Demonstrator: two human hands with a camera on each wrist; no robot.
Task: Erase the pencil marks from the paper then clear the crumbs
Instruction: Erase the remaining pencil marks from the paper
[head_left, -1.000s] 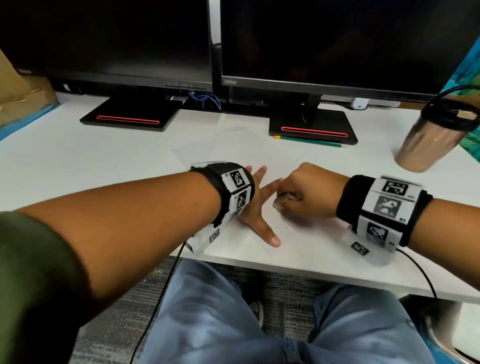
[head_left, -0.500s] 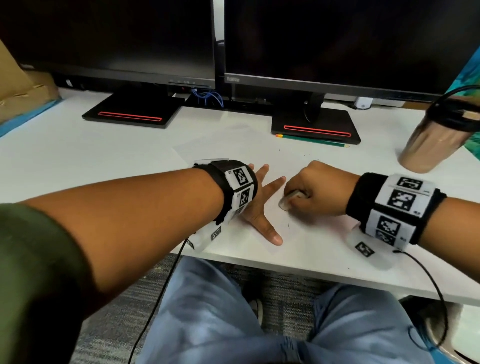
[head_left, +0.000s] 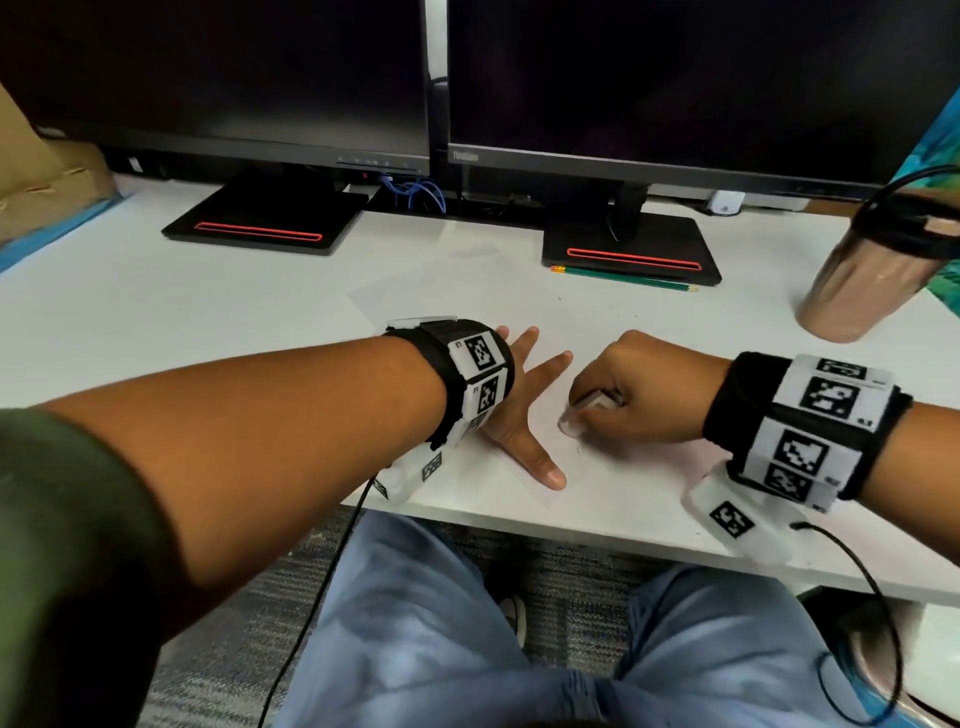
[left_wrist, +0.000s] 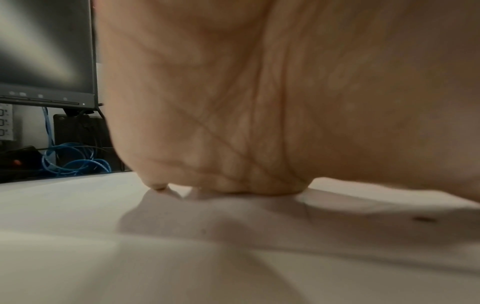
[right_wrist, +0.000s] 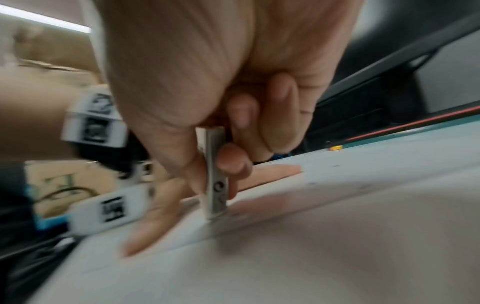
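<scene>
Left hand (head_left: 511, 410): fingers flat, pinning paper (head_left: 467, 291) near table front edge.
Right hand (head_left: 636, 395): pinching eraser (head_left: 582, 410), shifted slightly; rubbing continues.

left hand (head_left: 519, 415) flat — fingers splayed, right hand (head_left: 634, 395) fisted — pinching

The head view looks forward and down from above the desk (head_left: 156, 322), taking in both forearms and the monitors. The left wrist view sits low on the desk, close under the palm. The right wrist view looks along the fingers, showing the same sheet of paper (right_wrist: 337, 236).
</scene>
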